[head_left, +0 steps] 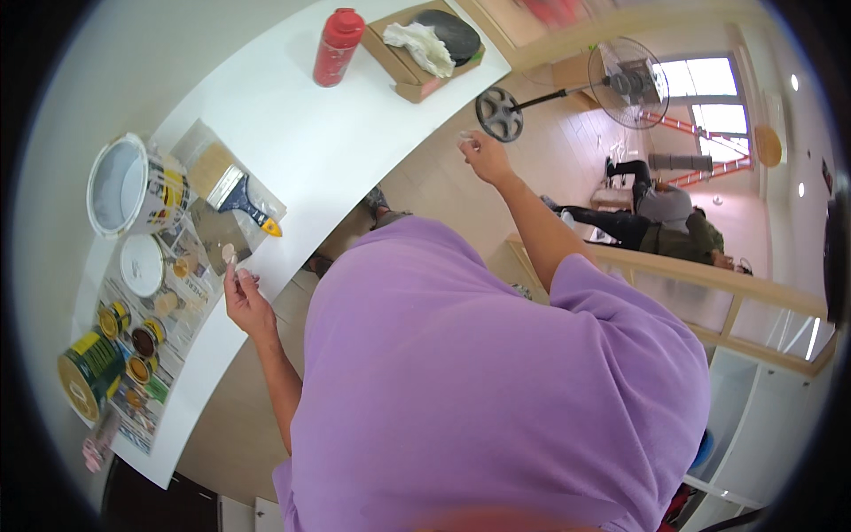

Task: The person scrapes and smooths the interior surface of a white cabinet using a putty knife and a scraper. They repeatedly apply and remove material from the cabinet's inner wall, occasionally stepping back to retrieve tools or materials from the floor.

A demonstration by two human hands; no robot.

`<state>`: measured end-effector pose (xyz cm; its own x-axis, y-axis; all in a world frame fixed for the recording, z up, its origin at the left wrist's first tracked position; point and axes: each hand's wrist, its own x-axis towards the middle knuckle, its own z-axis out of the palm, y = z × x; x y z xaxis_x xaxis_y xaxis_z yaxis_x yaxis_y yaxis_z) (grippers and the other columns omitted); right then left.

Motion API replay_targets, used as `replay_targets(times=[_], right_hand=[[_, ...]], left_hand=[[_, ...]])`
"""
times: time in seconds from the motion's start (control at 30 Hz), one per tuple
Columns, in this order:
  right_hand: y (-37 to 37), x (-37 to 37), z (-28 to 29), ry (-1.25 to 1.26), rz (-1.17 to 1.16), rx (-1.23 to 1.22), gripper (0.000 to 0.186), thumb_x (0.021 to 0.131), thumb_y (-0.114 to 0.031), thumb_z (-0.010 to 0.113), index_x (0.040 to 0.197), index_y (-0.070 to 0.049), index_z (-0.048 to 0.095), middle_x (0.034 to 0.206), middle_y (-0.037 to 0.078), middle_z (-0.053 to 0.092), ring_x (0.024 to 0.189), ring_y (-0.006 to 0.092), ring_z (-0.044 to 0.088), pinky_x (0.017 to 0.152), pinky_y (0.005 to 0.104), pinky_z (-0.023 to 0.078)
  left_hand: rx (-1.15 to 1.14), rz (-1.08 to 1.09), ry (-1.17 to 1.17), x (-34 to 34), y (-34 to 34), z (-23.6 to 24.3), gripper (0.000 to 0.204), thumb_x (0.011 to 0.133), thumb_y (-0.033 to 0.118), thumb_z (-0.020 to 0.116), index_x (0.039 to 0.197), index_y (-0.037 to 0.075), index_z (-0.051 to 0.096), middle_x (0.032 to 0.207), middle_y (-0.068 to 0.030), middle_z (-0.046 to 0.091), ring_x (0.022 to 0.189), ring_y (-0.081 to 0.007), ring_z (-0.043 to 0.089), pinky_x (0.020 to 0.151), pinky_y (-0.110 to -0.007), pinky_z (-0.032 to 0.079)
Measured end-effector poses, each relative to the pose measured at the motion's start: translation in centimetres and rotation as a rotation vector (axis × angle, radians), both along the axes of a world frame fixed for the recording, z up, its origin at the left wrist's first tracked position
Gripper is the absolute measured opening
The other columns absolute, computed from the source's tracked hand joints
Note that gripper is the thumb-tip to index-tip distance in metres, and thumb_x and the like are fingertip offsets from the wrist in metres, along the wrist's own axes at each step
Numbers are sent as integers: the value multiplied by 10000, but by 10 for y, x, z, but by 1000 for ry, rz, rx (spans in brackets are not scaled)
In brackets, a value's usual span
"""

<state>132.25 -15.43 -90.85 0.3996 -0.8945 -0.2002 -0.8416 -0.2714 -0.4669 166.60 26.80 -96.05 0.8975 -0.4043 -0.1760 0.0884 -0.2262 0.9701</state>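
Left of frame, the left hand, fingers narrow, meets a pale dab: best touched lightly. Upper-centre right hand: curled, contents unclear.

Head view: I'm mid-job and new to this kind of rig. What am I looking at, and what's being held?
There's no machine here, just a person's bare hands. The only picture comes from a wide fisheye camera on their head, looking down, so straight edges bend and the purple shirt fills the middle.

On the white table at left are a white bucket, a blue-handled brush, a green can, a red bottle and a cardboard box.

The left hand is by the table's edge, near the brush; the right hand is raised away from the table. Something pale shows at the fingertips of each, too small to identify.
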Motion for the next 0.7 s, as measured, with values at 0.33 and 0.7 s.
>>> replay_targets(times=[0.33,0.7], right_hand=[[-138,27,-3,-148,-209,-241,366,937,-300,626,1207,-72,722,927,202,740,884,371,709,807,447,545],[-268,104,59,-416,507,58,368,980,-170,568,1302,-273,712,1107,145,731,938,303,671,871,372,533]], left_hand=[[-31,-172,-185,-15,-120,46,335,1044,150,602,1339,-4,640,1000,-74,663,855,-123,613,800,-279,523],[106,-603,-874,-86,-447,125,475,934,232,740,1359,53,627,1249,-186,654,1146,-305,640,974,-402,513]])
